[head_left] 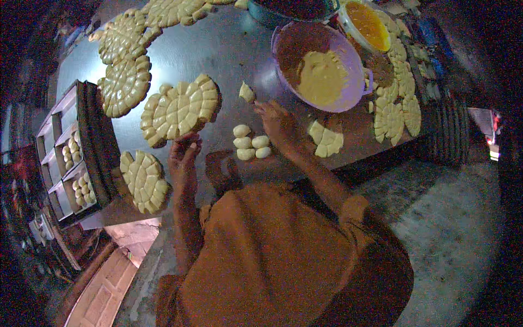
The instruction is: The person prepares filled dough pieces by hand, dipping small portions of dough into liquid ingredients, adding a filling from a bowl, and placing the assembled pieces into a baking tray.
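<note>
My left hand [185,152] is at the near edge of a thick, round dough slab [181,109] scored into many pieces. Its fingers are bent and closed against that edge. Farther right, my right hand [277,121] reaches over the table with fingers apart. Their tips are close beside a small loose dough piece [247,92]; whether they touch it I cannot tell. Between my hands, several smooth dough balls [244,143] sit in two short rows near the table's front edge. A torn dough slab [326,138] lies to the right of my right forearm.
A purple basin [354,101] of soft pale dough stands ahead right, with a bowl of orange liquid [370,27] behind it. More scored slabs [125,84] lie at the left and far side. Divided metal trays [50,150] with dough balls are stacked at the left edge.
</note>
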`<state>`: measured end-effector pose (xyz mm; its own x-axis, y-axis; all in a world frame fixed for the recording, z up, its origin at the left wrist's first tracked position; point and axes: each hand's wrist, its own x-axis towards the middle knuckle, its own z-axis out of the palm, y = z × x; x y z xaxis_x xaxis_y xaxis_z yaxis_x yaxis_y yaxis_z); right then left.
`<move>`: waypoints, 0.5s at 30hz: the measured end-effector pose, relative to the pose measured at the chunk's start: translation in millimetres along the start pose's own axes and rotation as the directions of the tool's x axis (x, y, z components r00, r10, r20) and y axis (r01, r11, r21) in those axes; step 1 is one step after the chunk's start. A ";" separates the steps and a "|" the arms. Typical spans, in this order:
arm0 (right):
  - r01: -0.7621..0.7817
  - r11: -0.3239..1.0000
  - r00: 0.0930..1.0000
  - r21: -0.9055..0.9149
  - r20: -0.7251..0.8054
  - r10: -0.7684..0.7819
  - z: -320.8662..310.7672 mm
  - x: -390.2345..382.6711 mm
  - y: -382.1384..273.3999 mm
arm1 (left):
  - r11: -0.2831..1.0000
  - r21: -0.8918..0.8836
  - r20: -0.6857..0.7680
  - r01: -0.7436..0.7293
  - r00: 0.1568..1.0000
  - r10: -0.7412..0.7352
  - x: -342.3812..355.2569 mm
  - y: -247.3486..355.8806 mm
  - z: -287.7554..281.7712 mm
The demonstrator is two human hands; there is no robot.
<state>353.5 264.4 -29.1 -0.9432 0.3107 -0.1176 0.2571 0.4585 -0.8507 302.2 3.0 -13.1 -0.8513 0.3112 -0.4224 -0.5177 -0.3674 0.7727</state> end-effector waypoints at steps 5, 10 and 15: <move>0.358 0.783 0.906 -0.508 -0.013 -0.423 25.3 69.8 39.4 | 0.890 0.424 0.119 -0.169 0.984 0.130 15.9 -4.4 16.0; 0.284 0.809 0.956 -0.515 0.089 -0.279 21.1 49.6 -3.6 | 0.683 0.639 0.187 -0.352 0.934 0.306 25.3 2.3 44.2; 0.198 0.919 0.975 0.342 0.026 -0.220 24.0 37.5 -23.6 | 0.008 0.751 0.474 -0.661 0.547 0.690 29.2 -6.6 110.5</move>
<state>307.0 245.2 -25.8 -0.9817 0.1807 0.0595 -0.0230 0.1981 -0.9799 290.2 111.3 21.9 -0.7824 0.3327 0.5264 0.6223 0.4494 0.6409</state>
